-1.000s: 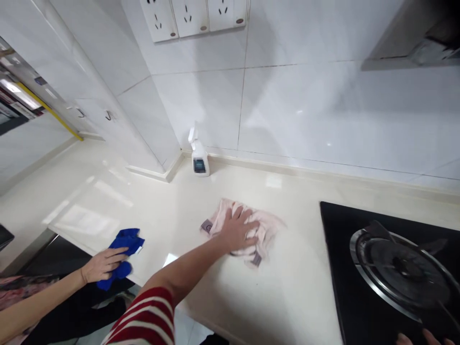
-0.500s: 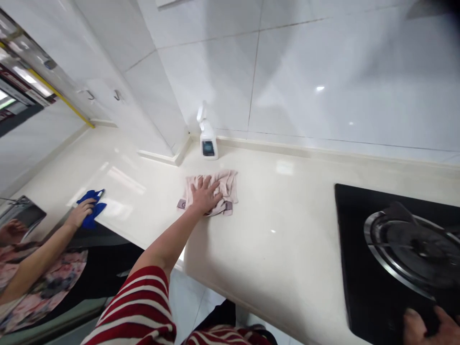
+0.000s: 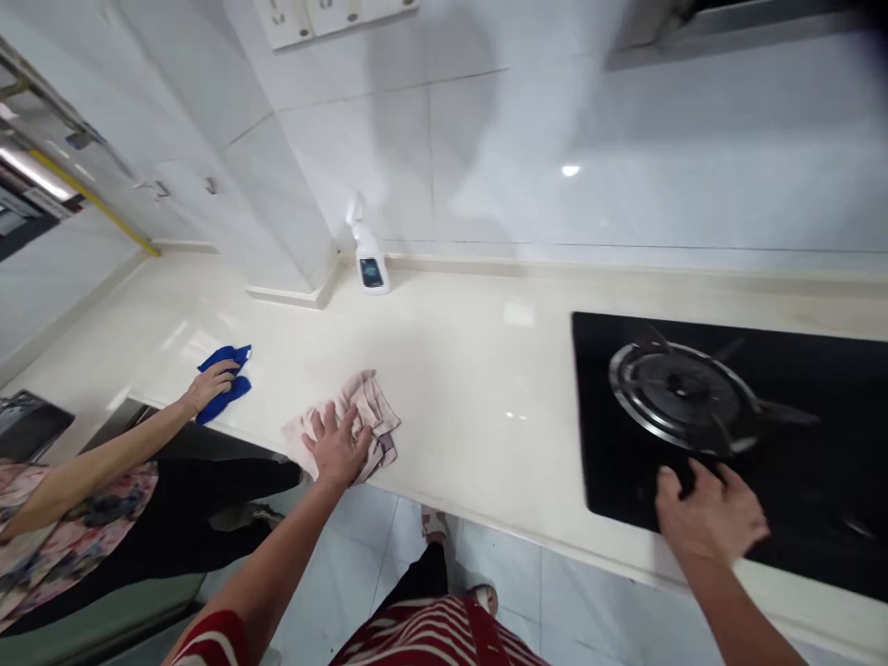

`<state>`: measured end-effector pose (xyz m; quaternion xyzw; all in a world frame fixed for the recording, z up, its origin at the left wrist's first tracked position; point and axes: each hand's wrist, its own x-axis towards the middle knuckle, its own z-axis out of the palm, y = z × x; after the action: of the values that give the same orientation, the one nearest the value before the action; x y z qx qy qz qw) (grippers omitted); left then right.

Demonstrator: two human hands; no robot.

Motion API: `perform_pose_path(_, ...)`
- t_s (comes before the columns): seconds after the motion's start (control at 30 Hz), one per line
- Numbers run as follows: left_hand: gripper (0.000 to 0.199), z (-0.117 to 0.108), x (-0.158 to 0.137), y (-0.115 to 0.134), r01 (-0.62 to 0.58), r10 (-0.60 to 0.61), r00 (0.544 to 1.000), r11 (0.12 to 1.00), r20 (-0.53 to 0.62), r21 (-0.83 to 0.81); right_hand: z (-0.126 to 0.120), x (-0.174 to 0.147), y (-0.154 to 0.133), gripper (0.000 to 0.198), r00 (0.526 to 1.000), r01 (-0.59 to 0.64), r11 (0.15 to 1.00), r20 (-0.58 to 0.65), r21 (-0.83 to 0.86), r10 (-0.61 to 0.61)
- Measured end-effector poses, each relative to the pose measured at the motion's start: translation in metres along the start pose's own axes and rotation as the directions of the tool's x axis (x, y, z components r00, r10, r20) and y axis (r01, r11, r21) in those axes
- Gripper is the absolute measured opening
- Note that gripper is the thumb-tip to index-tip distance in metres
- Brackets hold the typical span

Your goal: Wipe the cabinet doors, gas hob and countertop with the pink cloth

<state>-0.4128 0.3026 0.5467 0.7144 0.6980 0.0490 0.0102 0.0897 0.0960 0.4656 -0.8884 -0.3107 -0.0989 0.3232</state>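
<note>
My left hand (image 3: 339, 451) lies flat with spread fingers on a crumpled pale pink cloth (image 3: 378, 407). Part of that cloth reaches the front edge of the cream countertop (image 3: 472, 388). Further right, my right hand (image 3: 714, 513) rests at the front of a black glass cooktop (image 3: 603, 435), thumb and fingers apart and slightly bent. I see nothing held in it. Just beyond its fingertips is a round gas burner (image 3: 676, 384) with a metal ring and pan supports.
A white spray bottle (image 3: 371, 264) stands against the back wall beside a jutting wall corner. On the left, another person's hand (image 3: 212, 384) presses a blue cloth (image 3: 226, 402) on the counter. A sink (image 3: 34, 425) lies at far left. Wall sockets (image 3: 326, 14) are above.
My left hand and the pink cloth have moved toward the counter's front edge. The view has shifted, showing more of my right hand and the cooktop. The other person's blue cloth has moved along the counter.
</note>
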Motion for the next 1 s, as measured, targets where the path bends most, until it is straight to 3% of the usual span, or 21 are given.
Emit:
perform_pose_path(0.13, 0.054, 0.001, -0.015, 0.058, -0.118, 0.119, 0.992, 0.993, 0.032, -0.025, -0.027, -0.018, -0.019, 0.067, 0.991, -0.03, 0.983, -0.124, 0.18, 0.053)
perform_pose_path(0.27, 0.052, 0.006, -0.041, 0.124, -0.366, 0.367, 0.93, 0.929, 0.007, -0.047, -0.081, -0.094, -0.018, 0.051, 0.992, -0.075, 0.947, -0.07, 0.311, 0.101)
perform_pose_path(0.37, 0.052, 0.009, -0.069, 0.171, -0.545, 0.547, 0.837, 0.836, 0.007, -0.066, -0.121, -0.176, 0.01, 0.045, 0.986, -0.169, 0.942, 0.042, 0.291, 0.164)
perform_pose_path(0.47, 0.05, 0.011, -0.095, 0.211, -0.695, 0.698, 0.716, 0.715, 0.006, -0.078, -0.15, -0.251, 0.046, 0.042, 0.939, -0.342, 0.9, 0.134, 0.269, 0.316)
perform_pose_path(0.57, 0.047, 0.011, -0.116, 0.244, -0.795, 0.798, 0.603, 0.601, 0.005, -0.084, -0.166, -0.292, 0.06, 0.037, 0.878, -0.479, 0.832, 0.157, 0.28, 0.452)
perform_pose_path(0.67, 0.041, 0.011, -0.132, 0.266, -0.857, 0.86, 0.511, 0.509, 0.004, -0.084, -0.17, -0.287, 0.035, 0.033, 0.849, -0.527, 0.783, 0.166, 0.33, 0.502)
perform_pose_path(0.73, 0.038, 0.014, -0.138, 0.274, -0.903, 0.907, 0.42, 0.418, -0.004, -0.094, -0.167, -0.261, 0.002, 0.032, 0.867, -0.496, 0.776, 0.17, 0.389, 0.468)
perform_pose_path(0.8, 0.036, 0.02, -0.138, 0.279, -0.946, 0.952, 0.307, 0.302, -0.025, -0.12, -0.158, -0.224, -0.034, 0.033, 0.914, -0.404, 0.789, 0.164, 0.463, 0.372)
perform_pose_path(0.87, 0.033, 0.029, -0.132, 0.283, -0.962, 0.974, 0.219, 0.206, -0.062, -0.177, -0.145, -0.188, -0.068, 0.038, 0.955, -0.289, 0.796, 0.22, 0.531, 0.2)
perform_pose_path(0.93, 0.03, 0.036, -0.119, 0.287, -0.935, 0.976, 0.198, 0.16, -0.09, -0.315, -0.129, -0.158, -0.098, 0.054, 0.956, -0.221, 0.81, 0.286, 0.544, 0.069)
perform_pose_path(1.0, 0.029, 0.038, -0.104, 0.293, -0.826, 0.973, 0.217, 0.141, -0.077, -0.546, -0.112, -0.137, -0.121, 0.08, 0.928, -0.206, 0.846, 0.372, 0.492, 0.01)
